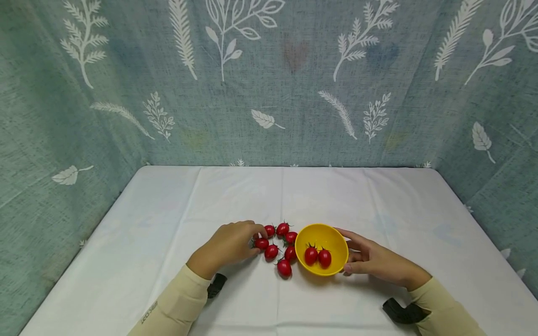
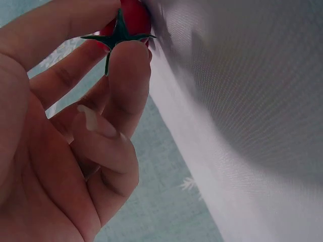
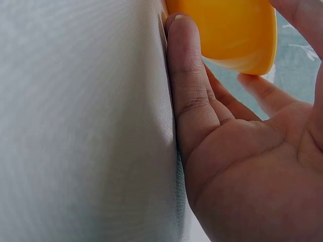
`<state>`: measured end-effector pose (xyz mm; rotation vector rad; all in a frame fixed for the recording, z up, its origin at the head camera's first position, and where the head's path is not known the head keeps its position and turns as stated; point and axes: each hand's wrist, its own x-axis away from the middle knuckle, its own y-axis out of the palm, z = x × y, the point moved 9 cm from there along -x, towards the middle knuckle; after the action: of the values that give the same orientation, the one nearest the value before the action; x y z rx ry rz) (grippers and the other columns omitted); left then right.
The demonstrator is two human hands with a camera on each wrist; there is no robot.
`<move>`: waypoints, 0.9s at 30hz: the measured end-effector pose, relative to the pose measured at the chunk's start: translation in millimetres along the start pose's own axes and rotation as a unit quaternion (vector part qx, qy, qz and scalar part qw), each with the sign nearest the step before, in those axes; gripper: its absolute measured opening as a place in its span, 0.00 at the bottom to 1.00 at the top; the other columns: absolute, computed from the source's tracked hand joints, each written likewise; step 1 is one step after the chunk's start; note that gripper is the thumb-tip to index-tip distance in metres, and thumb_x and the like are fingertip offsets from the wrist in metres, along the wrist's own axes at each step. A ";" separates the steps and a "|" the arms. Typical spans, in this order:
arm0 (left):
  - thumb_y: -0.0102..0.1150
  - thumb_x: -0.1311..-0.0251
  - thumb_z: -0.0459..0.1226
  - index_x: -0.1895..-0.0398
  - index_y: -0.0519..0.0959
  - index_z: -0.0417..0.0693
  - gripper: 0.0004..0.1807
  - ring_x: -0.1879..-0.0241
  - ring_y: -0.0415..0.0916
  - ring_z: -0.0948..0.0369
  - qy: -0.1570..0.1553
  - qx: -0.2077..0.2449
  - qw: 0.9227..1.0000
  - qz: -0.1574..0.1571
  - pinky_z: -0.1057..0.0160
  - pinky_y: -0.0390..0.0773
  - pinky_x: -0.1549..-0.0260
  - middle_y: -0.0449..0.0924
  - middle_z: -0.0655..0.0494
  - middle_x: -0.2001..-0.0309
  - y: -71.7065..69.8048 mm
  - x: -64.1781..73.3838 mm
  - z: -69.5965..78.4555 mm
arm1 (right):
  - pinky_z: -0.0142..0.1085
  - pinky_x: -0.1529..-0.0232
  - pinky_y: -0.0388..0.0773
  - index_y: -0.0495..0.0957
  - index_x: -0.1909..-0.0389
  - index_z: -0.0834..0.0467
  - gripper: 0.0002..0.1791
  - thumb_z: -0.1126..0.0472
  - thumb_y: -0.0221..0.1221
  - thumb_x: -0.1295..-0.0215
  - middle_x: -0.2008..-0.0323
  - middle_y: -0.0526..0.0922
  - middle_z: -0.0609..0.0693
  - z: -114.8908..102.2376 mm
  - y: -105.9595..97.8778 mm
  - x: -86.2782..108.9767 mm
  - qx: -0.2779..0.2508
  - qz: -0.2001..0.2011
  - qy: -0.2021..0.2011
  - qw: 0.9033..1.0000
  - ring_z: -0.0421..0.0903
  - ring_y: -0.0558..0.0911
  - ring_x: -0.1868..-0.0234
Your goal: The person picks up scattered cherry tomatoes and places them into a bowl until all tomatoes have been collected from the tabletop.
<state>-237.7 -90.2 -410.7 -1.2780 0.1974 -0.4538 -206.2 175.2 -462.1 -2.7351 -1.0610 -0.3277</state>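
Note:
My left hand (image 1: 235, 245) pinches a small red cherry tomato (image 1: 261, 243) at the left side of a loose group. The left wrist view shows this tomato (image 2: 137, 19) between the fingertips, its green star-shaped stem end facing the camera. A round yellow bowl (image 1: 322, 235) stands just right of the group, with two cherry tomatoes (image 1: 311, 255) inside. Along the bowl's right side lies my right hand (image 1: 376, 260), fingers spread and fairly straight. In the right wrist view, fingertips touch the outside of the bowl (image 3: 232, 33), and the little-finger side is low by the cloth.
Several more cherry tomatoes (image 1: 284, 268) lie close together between the left hand and the bowl. A white cloth (image 1: 210, 196) covers the table. Patterned green-blue curtains (image 1: 269, 93) hang behind and at both sides. Black straps (image 1: 404, 311) show at both wrists.

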 end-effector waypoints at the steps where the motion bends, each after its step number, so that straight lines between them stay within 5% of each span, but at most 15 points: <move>1: 0.76 0.48 0.41 0.54 0.84 0.57 0.17 0.64 0.76 0.63 -0.001 0.000 1.000 -0.002 0.54 0.80 0.60 0.82 0.63 0.61 0.5 -0.3 -0.3 | 0.37 0.46 0.82 0.43 0.20 0.49 0.48 0.62 0.63 0.32 0.28 0.58 0.68 0.1 -0.2 0.0 0.000 0.001 0.001 1.000 0.53 0.83 0.49; 12: 0.72 0.46 0.42 0.55 0.83 0.56 0.15 0.67 0.72 0.63 0.010 0.015 1.000 -0.003 0.58 0.77 0.64 0.81 0.63 0.61 -1.1 0.3 1.3 | 0.37 0.46 0.81 0.43 0.20 0.49 0.47 0.61 0.61 0.31 0.27 0.57 0.68 1.4 0.1 0.7 -0.004 -0.004 0.004 1.000 0.54 0.82 0.48; 27: 0.68 0.49 0.40 0.55 0.82 0.59 0.16 0.73 0.70 0.66 0.048 0.005 0.998 0.040 0.65 0.72 0.72 0.80 0.68 0.60 -10.7 1.9 6.8 | 0.38 0.47 0.82 0.43 0.20 0.48 0.47 0.62 0.61 0.31 0.28 0.59 0.68 2.6 0.2 -0.1 -0.009 -0.004 -0.001 1.000 0.53 0.82 0.49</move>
<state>-235.6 -87.4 -398.4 -1.2352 0.3262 -0.4479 -205.7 175.6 -464.7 -2.7485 -1.0756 -0.3389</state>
